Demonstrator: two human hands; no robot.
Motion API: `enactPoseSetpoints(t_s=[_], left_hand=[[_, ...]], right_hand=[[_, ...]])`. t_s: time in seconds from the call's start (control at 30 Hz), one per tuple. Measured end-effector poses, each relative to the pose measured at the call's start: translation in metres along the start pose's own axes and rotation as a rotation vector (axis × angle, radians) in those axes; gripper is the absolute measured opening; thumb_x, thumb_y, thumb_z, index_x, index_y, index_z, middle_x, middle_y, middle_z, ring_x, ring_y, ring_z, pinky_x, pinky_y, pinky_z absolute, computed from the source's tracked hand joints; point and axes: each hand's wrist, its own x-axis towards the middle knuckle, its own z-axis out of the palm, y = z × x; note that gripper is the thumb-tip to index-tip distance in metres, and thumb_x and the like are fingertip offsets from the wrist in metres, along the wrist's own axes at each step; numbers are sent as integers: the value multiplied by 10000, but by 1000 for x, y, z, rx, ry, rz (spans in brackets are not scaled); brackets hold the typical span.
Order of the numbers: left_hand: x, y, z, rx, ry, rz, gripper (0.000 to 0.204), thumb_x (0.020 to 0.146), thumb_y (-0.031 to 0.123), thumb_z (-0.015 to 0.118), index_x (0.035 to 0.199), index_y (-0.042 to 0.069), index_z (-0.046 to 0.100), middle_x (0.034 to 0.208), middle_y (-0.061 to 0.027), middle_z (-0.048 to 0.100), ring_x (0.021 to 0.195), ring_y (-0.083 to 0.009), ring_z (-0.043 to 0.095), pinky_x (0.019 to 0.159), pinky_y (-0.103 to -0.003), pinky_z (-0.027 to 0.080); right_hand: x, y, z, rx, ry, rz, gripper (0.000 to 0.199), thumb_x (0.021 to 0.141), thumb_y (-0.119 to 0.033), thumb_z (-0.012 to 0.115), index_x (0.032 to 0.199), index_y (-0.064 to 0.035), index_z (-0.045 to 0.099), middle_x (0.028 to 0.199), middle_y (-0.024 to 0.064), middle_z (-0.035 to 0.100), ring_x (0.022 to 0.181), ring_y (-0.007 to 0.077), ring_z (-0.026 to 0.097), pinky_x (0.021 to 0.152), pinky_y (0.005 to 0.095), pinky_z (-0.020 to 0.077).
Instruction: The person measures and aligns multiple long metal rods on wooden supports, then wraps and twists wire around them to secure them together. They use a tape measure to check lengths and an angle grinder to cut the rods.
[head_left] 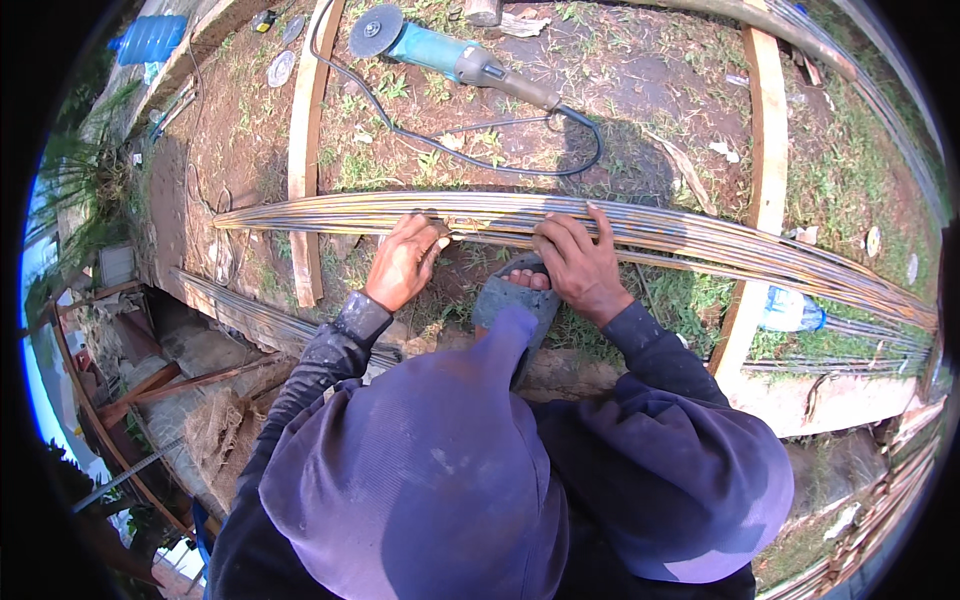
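A long bundle of thin, rust-streaked steel rods (690,232) lies crosswise in front of me. My left hand (402,262) is closed at its near edge, thumb and fingers pinching the outer rods left of the middle. Beside its fingertips is a small rusty twist (455,224), too small to make out. My right hand (582,265) grips the near rods further right, with most fingers bent and one outer finger raised. Between my hands, my foot in a grey sandal (520,300) stands close to the bundle.
An angle grinder (450,58) with a blue-green body lies beyond the rods, its black cord (430,140) looped on the grass. Wooden beams (765,130) (305,150) run under the bundle. A plastic bottle (790,309) lies right, a blue one (150,40) far left; burlap (225,440) hangs lower left.
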Motion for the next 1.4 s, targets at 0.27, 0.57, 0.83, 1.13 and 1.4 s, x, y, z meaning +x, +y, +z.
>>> enactPoseSetpoints(t_s=[0.27, 0.57, 0.83, 1.13, 1.4], left_hand=[[-63, 22, 68, -889, 189, -850, 263, 924, 94, 724, 1167, 38, 642, 1074, -56, 681, 916, -216, 659, 786, -348, 536], [-15, 29, 94, -1424, 414, -927, 79, 994, 73, 614, 1068, 53, 633, 957, -32, 694, 814, -126, 697, 557, -256, 510], [-25, -13, 165, -1050, 585, -909, 85, 1008, 130, 576, 953, 78, 613, 735, -22, 629, 578, -120, 556, 572, -274, 459], [18, 57, 94, -785, 236, -863, 86, 1000, 140, 598, 976, 65, 633, 807, -28, 639, 658, -123, 577, 634, -294, 489], [18, 64, 94, -816, 100, -844, 100, 1003, 149, 600, 987, 59, 639, 831, -28, 643, 685, -121, 582, 652, -292, 489]], right_hand=[[2, 3, -4, 28, 6, 11, 222, 867, -147, 614, 1080, -130, 677, 1202, -7, 615, 1251, 177, 554, 1165, 552, 277], [16, -6, -10, -74, -55, 28, 525, 829, -355, 698, 1291, -126, 600, 1386, 94, 535, 1366, 275, 458, 1142, 621, 271], [54, 14, -12, -134, -363, 42, 738, 731, -271, 755, 1375, 4, 520, 1120, 152, 641, 1010, 320, 642, 853, 475, 507], [38, 31, -12, -32, -357, 71, 546, 709, -209, 755, 1159, -5, 524, 1030, 162, 631, 963, 365, 662, 782, 472, 550], [43, 27, -1, -30, -283, 86, 468, 716, -173, 718, 1112, -22, 520, 1016, 157, 615, 967, 359, 653, 772, 481, 550]])
